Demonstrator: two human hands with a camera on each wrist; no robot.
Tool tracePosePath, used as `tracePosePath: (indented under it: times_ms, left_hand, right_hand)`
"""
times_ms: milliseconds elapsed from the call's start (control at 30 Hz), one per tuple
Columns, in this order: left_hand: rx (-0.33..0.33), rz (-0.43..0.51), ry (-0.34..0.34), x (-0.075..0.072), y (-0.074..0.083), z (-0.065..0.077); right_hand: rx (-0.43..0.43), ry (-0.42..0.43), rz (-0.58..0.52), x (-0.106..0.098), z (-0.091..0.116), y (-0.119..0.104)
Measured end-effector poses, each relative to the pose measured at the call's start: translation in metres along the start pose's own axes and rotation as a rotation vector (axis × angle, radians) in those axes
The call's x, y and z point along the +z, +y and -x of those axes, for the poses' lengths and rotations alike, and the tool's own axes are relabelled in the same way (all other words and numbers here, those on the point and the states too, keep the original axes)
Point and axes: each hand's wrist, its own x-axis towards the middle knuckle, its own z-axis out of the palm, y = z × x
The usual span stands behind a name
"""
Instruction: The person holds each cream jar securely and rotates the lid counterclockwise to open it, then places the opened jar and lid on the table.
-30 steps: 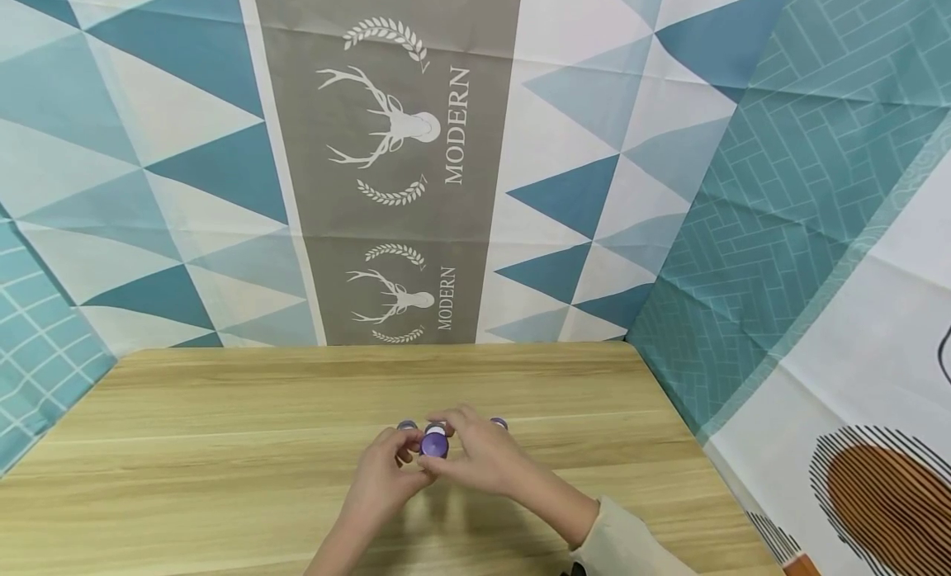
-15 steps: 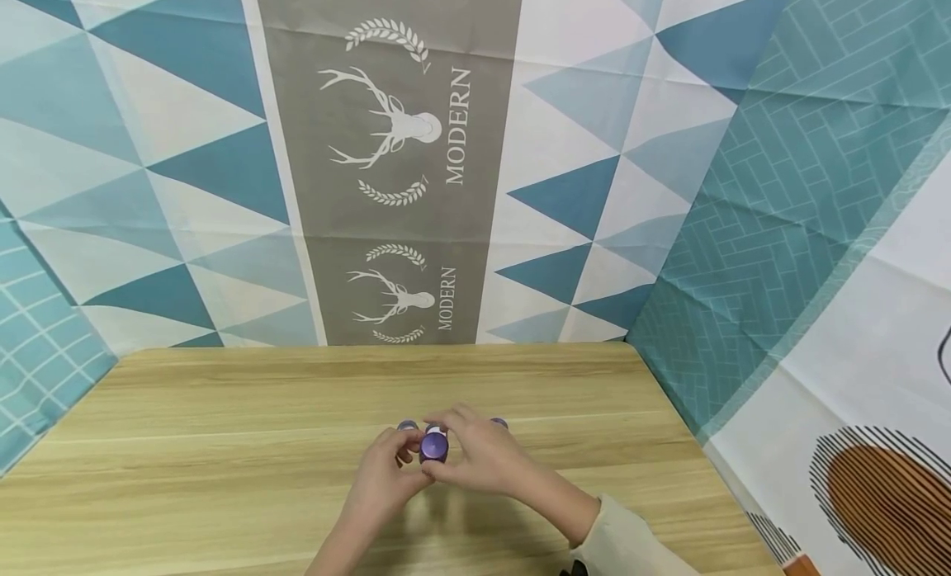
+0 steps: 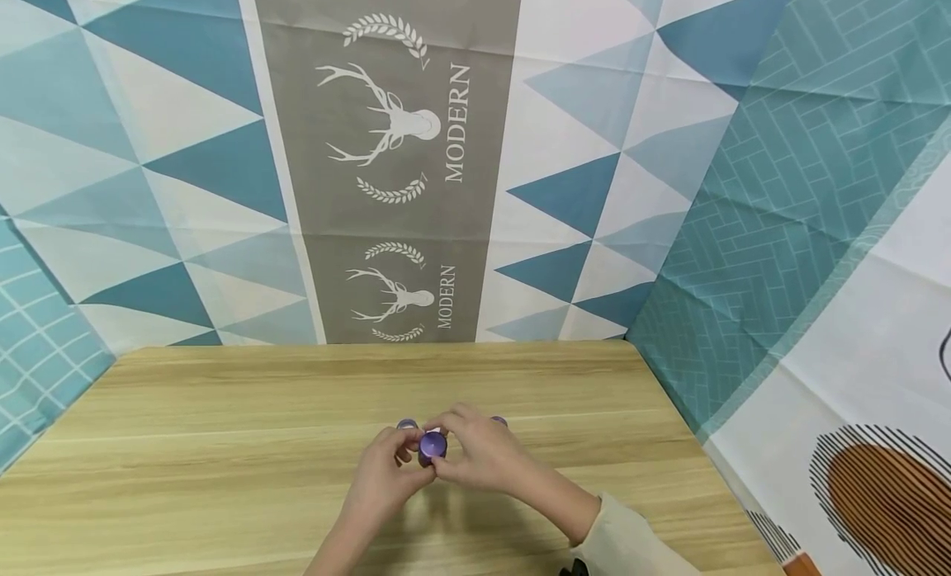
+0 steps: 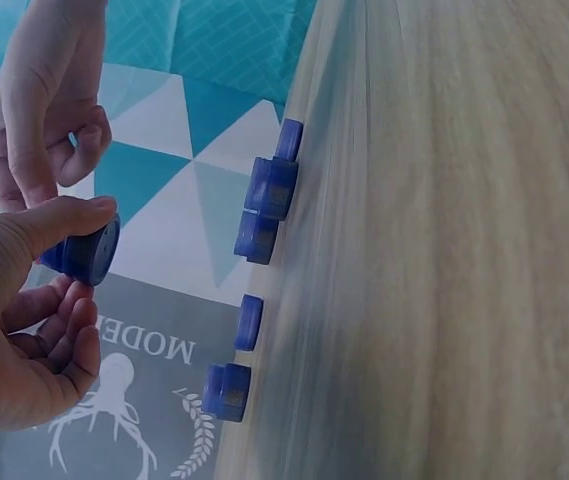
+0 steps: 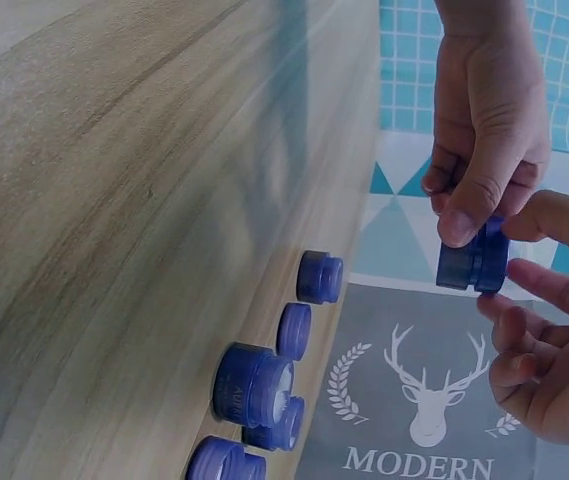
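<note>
A small purple-blue cosmetic jar (image 3: 433, 446) is held between both hands above the table, its round lid facing up toward the head camera. My left hand (image 3: 384, 472) pinches the jar body (image 5: 455, 266) between thumb and fingers. On the other side, my right hand (image 3: 479, 450) grips the lid (image 5: 490, 256) with thumb and fingertips. Lid and body sit together in the right wrist view. The left wrist view shows the jar's dark base (image 4: 106, 250) next to the left thumb. The left hand's other fingers curl loosely below it.
Behind the hands, more jars and lids stand in a loose row on the wooden table (image 3: 223, 444): a small jar (image 5: 319, 277), a flat lid (image 5: 294, 331) and a larger jar (image 5: 249, 385) among them. A patterned cloth (image 3: 565, 147) hangs beyond the table's far edge.
The right thumb and fingertips have shifted slightly round the lid. The jar has moved a touch left, covering more of the jar behind it. The left hand stays almost still.
</note>
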Motion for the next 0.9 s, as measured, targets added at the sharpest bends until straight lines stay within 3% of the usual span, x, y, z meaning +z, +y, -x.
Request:
tracePosePath:
  times_ms: [300,567,767,900]
  left_hand:
    - [-0.004,-0.001,0.001,-0.0006,0.0014,0.0006]
    - [0.021,-0.009,0.005,-0.0002,0.0003,0.0009]
    - [-0.006,-0.005,-0.007,-0.0011,0.0030,0.0014]
    - [-0.002,-0.001,-0.018,-0.0016,0.0042,0.0019]
  right_hand:
    - [0.043,0.046,0.010,0.0014,0.0016,0.0013]
    - [0.016,-0.034,-0.021,-0.0022,0.0025,-0.0011]
    - [0.093,0.025,-0.012,-0.0001,0.0031,-0.0008]
    - [0.087,0.032,0.004,-0.0009,0.0021,-0.0006]
